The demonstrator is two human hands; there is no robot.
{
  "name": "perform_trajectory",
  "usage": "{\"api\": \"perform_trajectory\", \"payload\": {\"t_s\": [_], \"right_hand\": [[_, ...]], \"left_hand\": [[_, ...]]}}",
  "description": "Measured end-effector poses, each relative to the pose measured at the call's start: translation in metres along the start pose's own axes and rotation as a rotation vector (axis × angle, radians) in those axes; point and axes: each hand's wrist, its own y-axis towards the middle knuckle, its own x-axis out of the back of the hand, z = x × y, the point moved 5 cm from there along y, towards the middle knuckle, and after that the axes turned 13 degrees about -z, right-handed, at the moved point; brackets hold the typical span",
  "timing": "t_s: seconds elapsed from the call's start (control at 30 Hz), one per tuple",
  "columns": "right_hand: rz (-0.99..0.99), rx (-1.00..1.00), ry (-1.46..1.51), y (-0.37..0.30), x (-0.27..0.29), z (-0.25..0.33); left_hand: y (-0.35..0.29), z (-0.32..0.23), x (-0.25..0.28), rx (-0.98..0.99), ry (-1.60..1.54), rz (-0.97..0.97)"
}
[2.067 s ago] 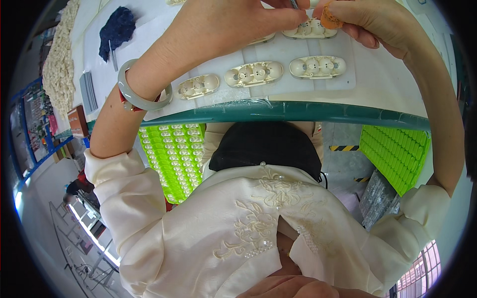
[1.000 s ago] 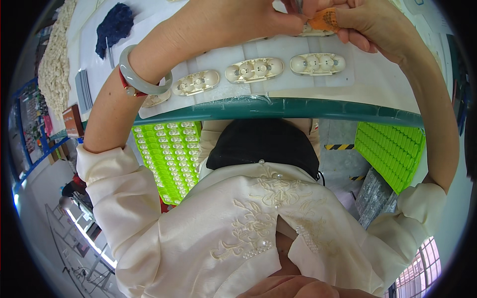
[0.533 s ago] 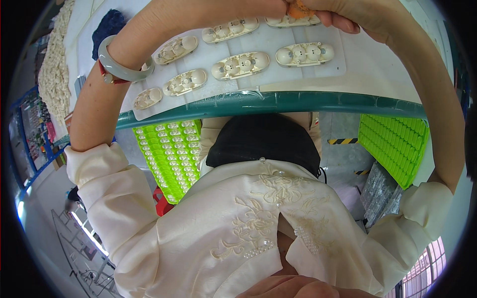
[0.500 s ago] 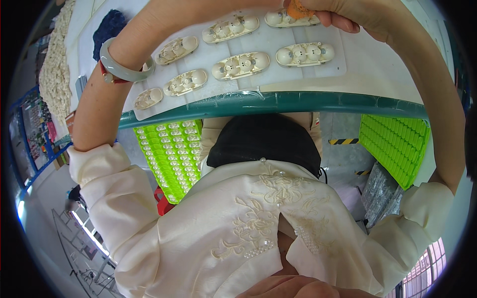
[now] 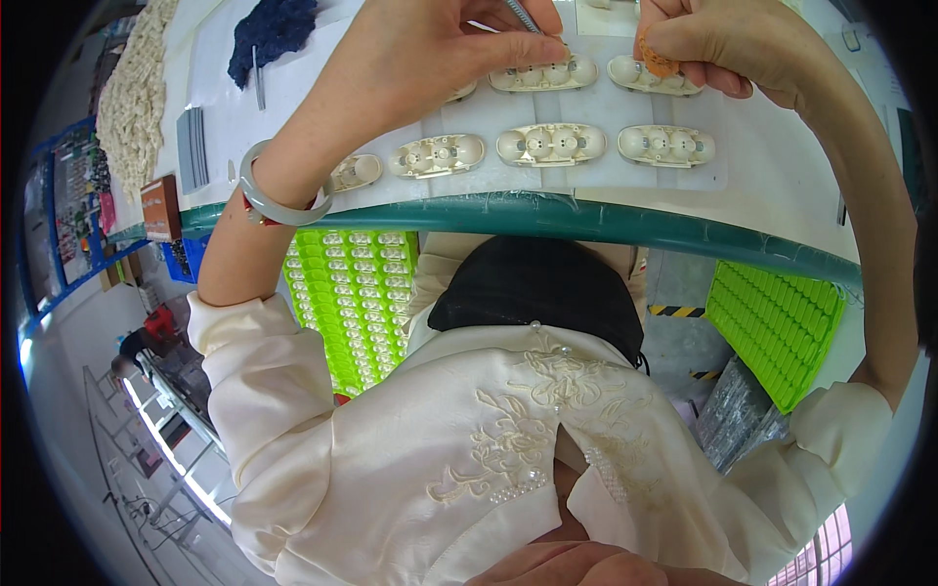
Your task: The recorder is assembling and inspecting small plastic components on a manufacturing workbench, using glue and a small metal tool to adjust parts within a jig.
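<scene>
White green-edged table (image 5: 782, 166); left grip (image 5: 420, 54) pinching metal tool (image 5: 522, 15), right grip (image 5: 733, 41) orange piece (image 5: 658, 62); green trays (image 5: 777, 322) below.

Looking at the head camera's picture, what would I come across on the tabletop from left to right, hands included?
Cream-coloured pile, grey strips, dark blue bundle, left hand holding a slim metal tool, right hand holding an orange piece.

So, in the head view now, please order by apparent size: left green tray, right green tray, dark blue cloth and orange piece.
1. Left green tray and right green tray: too alike to rank.
2. Dark blue cloth, cut off at top.
3. Orange piece, partly hidden by the right hand.
</scene>
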Motion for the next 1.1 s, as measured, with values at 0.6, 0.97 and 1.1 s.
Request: {"api": "perform_trajectory", "payload": {"t_s": [0.6,0.97,1.1], "right_hand": [[0.066,-0.009,0.104,0.002,0.000,-0.004],[0.100,0.012,0.129,0.004,-0.001,-0.008],[0.098,0.002,0.119,0.003,0.000,-0.007]], "left_hand": [[0.001,0.021,-0.003,-0.223,0.053,-0.062],[-0.001,0.028,-0.005,-0.142,-0.123,-0.119],[-0.002,0.026,-0.007,-0.168,-0.106,-0.136]]}}
